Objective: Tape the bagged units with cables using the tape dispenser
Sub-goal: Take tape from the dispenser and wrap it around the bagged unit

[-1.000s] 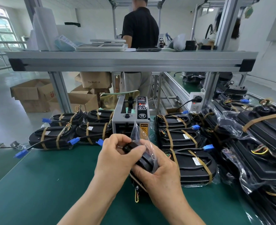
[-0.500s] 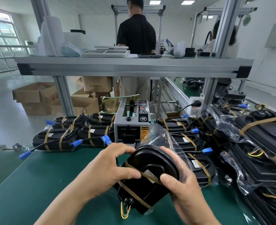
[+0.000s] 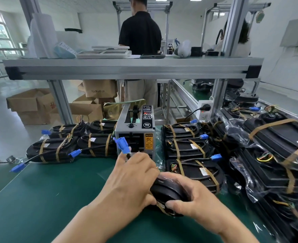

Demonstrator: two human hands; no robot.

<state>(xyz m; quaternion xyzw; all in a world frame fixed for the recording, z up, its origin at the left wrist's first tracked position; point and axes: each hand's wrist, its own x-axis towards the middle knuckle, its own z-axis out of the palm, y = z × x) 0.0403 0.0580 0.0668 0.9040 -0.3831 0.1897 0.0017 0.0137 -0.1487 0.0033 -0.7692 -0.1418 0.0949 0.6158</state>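
Wide green table down low. Big heap of taped units on the right, smaller heap on the far left. Grey tape dispenser at the far middle, between the heaps. Near the middle, one bagged unit, held in both hands. Left hand on its left side, fingers pinching its black cable. Right hand curled tight round its near right end. Small blue plug sticking up at the cable's tip, right in front of the dispenser
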